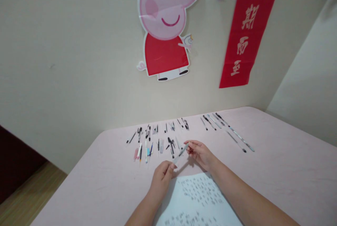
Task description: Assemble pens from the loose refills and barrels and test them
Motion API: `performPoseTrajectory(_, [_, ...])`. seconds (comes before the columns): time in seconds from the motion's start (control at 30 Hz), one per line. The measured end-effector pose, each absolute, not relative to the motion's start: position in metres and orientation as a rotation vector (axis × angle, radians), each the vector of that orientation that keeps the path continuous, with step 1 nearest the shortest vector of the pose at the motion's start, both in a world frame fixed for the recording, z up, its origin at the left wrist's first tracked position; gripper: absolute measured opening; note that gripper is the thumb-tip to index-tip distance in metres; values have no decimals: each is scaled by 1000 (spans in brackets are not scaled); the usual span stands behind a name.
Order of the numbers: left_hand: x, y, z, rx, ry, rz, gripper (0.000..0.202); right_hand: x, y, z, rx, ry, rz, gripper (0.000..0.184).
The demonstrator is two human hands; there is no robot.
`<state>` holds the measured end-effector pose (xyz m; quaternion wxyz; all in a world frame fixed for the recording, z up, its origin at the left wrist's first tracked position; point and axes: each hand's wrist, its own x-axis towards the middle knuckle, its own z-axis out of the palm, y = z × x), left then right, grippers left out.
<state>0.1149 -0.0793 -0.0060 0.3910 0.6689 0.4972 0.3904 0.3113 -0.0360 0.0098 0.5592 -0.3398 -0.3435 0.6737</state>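
A slim pen with a clear barrel (181,152) is held slantwise between my two hands, above the pink tabletop. My left hand (162,174) pinches its lower left end between thumb and fingers. At the upper right end, my right hand (198,152) grips it with the fingertips. Just under my wrists lies a sheet of paper (200,198) covered in handwritten characters. Right behind the held pen is a black pen with its cap and parts (171,146) on the table. The pen's very ends are hidden by my fingers.
Several pens taken apart into caps, barrels and refills (150,133) lie in rows at the back left, with pink and blue parts (137,153) in front. Whole-looking pens (237,140) lie at the back right. A wall with a pig cutout (167,53) and red banner (240,39) bounds the table (86,183).
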Motion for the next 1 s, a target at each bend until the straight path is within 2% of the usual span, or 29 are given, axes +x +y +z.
performPoseTrajectory(0.4, [112,-77,-4,1901,1358,1067,27,310,-36,11,-861,-863,1537,36])
performPoseTrajectory(0.6, [113,-77,-4,1870,1355,1060,30,308,-36,11,-858,-864,1532,36])
performPoseTrajectory(0.7, [114,-77,-2,1813,1350,1080,34,306,-35,7,-883,-888,1500,43])
performPoseTrajectory(0.8, [114,-77,-1,1712,1380,1115,39,304,-34,1,-964,-1022,1319,48])
performPoseTrajectory(1.0, [113,-77,2,1589,1419,1112,47,301,-45,1,-1115,-1562,592,27])
